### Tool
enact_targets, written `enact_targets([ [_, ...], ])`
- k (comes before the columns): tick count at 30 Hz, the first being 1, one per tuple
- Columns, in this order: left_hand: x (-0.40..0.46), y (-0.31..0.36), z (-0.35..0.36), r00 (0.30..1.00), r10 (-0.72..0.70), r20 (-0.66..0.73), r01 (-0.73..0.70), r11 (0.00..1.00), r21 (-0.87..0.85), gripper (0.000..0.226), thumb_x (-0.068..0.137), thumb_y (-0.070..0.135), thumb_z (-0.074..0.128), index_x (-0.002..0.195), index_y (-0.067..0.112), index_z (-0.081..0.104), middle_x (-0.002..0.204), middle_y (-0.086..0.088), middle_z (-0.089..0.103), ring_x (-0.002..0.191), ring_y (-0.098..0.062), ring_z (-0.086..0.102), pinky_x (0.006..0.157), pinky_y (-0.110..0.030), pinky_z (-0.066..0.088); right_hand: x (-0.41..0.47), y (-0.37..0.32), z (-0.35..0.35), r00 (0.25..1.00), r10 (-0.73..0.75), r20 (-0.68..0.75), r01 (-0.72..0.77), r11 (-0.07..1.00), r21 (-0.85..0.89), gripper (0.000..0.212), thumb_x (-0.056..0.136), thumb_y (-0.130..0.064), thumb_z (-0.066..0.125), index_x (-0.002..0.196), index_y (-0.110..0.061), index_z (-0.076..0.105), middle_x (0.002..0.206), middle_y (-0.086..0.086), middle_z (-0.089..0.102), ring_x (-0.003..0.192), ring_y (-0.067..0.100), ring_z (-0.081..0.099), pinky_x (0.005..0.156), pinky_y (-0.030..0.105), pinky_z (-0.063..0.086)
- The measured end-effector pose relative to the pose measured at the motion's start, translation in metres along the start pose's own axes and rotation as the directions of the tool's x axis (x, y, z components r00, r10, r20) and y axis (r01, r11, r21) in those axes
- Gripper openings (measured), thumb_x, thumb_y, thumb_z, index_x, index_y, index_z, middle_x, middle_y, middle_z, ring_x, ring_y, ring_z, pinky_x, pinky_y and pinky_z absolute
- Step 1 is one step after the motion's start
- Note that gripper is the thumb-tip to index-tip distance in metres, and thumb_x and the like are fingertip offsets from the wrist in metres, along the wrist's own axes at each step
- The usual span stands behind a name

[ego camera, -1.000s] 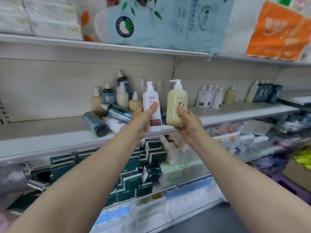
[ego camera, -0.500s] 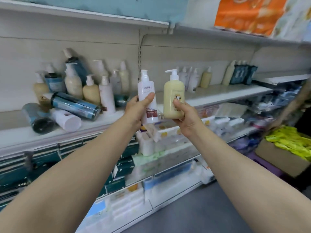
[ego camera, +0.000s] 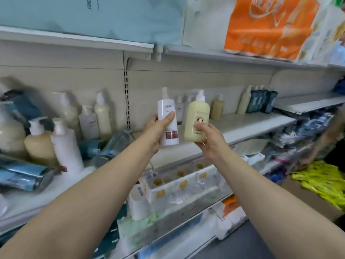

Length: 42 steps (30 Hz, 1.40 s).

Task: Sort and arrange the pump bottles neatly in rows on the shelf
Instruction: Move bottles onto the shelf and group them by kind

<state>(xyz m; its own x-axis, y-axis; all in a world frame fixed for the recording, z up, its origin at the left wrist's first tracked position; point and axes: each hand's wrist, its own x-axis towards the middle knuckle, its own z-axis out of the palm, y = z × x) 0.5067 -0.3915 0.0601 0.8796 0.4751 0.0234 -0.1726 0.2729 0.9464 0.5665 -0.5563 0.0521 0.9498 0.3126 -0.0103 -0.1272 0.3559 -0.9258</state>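
The shelf lies bare right of the slotted upright, from its near edge back to a few bottles along the far wall: small white ones, a tan bottle, a cream bottle and dark packs. Left of the upright, standing pump bottles and toppled blue bottles crowd the board. The upper shelf caps the room overhead.

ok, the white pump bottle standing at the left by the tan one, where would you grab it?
White pump bottle: grip the straight round body at mid-height, coming from the front right. It stands upright; the tan bottle crowds its left and the pump on top looks narrow. Both hands are already full.
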Motion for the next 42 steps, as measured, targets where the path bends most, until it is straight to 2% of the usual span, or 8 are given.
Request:
enact_targets([
  [3, 0.047, 0.005, 0.02, 0.999, 0.031, -0.024, -0.031, 0.999, 0.005, 0.024, 0.085, 0.025, 0.077, 0.102, 0.016, 0.063, 0.092, -0.006, 0.074, 0.068, -0.017, 0.073, 0.062, -0.036, 0.06, 0.05, -0.011, -0.004, 1.0, -0.021, 0.017, 0.021, 1.0, -0.008, 0.038, 0.083, -0.008, 0.075, 0.12, -0.01, 0.066, 0.094, 0.002, 0.074, 0.082, 0.016, 0.07, 0.069, 0.03, 0.055],
  [8, 0.102, -0.008, 0.051, 0.999, 0.031, -0.021, -0.032, 0.999, -0.013, 0.049, 0.074, 0.032, 0.086, 0.112, 0.009, 0.065, 0.105, -0.012, 0.075, 0.092, -0.035, 0.073, 0.082, -0.058, 0.058, 0.114, -0.016, -0.025, 0.999, -0.012, 0.049, 0.009, 0.998, 0.055, 0.037, 0.084, -0.004, 0.074, 0.12, -0.009, 0.065, 0.101, 0.005, 0.074, 0.089, 0.019, 0.071, 0.073, 0.033, 0.058],
  [14, 0.134, -0.049, 0.094, 0.997, -0.004, -0.082, 0.004, 1.0, 0.005, 0.022, 0.084, 0.023, 0.079, 0.094, 0.019, 0.06, 0.084, 0.003, 0.076, 0.071, -0.013, 0.074, 0.077, -0.042, 0.06, 0.166, -0.012, -0.074, 0.997, 0.054, 0.061, -0.06, 0.993, 0.097, 0.034, 0.085, 0.002, 0.07, 0.116, -0.01, 0.064, 0.095, 0.006, 0.073, 0.083, 0.02, 0.071, 0.071, 0.034, 0.057],
  [19, 0.147, -0.073, 0.137, 0.981, 0.009, -0.196, -0.008, 1.0, 0.006, 0.047, 0.077, 0.031, 0.085, 0.116, 0.012, 0.066, 0.106, -0.007, 0.075, 0.091, -0.026, 0.074, 0.084, -0.049, 0.06, 0.207, -0.02, -0.126, 0.99, 0.104, 0.092, -0.111, 0.992, 0.067, 0.029, 0.085, 0.008, 0.066, 0.107, -0.012, 0.064, 0.093, 0.007, 0.071, 0.081, 0.021, 0.069, 0.068, 0.033, 0.057],
  [24, 0.155, -0.096, 0.195, 0.969, 0.036, -0.243, -0.046, 0.998, -0.035, 0.053, 0.082, 0.025, 0.08, 0.126, 0.007, 0.056, 0.113, -0.01, 0.073, 0.083, -0.023, 0.076, 0.067, -0.04, 0.062, 0.242, -0.035, -0.184, 0.987, 0.078, 0.14, -0.077, 0.997, -0.007, 0.031, 0.082, 0.009, 0.068, 0.104, -0.012, 0.062, 0.091, 0.004, 0.069, 0.079, 0.019, 0.067, 0.059, 0.031, 0.056],
  [28, 0.151, -0.123, 0.232, 0.959, 0.036, -0.28, -0.041, 0.999, -0.013, 0.05, 0.081, 0.032, 0.081, 0.122, 0.013, 0.061, 0.108, -0.007, 0.074, 0.094, -0.026, 0.073, 0.088, -0.049, 0.058, 0.256, -0.035, -0.222, 0.985, 0.092, 0.148, -0.088, 0.996, -0.033, 0.048, 0.077, 0.006, 0.073, 0.122, -0.007, 0.062, 0.095, 0.004, 0.073, 0.085, 0.022, 0.069, 0.065, 0.032, 0.056],
  [36, 0.162, -0.145, 0.268, 0.953, 0.04, -0.302, -0.043, 0.999, -0.002, 0.05, 0.084, 0.029, 0.078, 0.127, 0.014, 0.058, 0.111, -0.003, 0.073, 0.086, -0.016, 0.073, 0.07, -0.034, 0.058, 0.285, -0.029, -0.249, 0.981, 0.124, 0.149, -0.118, 0.992, -0.049, 0.073, 0.065, 0.002, 0.083, 0.131, -0.011, 0.055, 0.114, 0.011, 0.073, 0.101, 0.03, 0.072, 0.088, 0.049, 0.059],
  [42, 0.187, -0.152, 0.273, 0.956, 0.054, -0.289, -0.056, 0.998, 0.001, 0.054, 0.081, 0.03, 0.08, 0.128, 0.015, 0.058, 0.116, -0.004, 0.072, 0.097, -0.021, 0.072, 0.084, -0.045, 0.059, 0.31, -0.02, -0.247, 0.975, 0.134, 0.175, -0.127, 0.991, -0.051, 0.075, 0.068, 0.007, 0.082, 0.134, -0.012, 0.052, 0.117, 0.011, 0.072, 0.102, 0.03, 0.072, 0.09, 0.052, 0.058],
])
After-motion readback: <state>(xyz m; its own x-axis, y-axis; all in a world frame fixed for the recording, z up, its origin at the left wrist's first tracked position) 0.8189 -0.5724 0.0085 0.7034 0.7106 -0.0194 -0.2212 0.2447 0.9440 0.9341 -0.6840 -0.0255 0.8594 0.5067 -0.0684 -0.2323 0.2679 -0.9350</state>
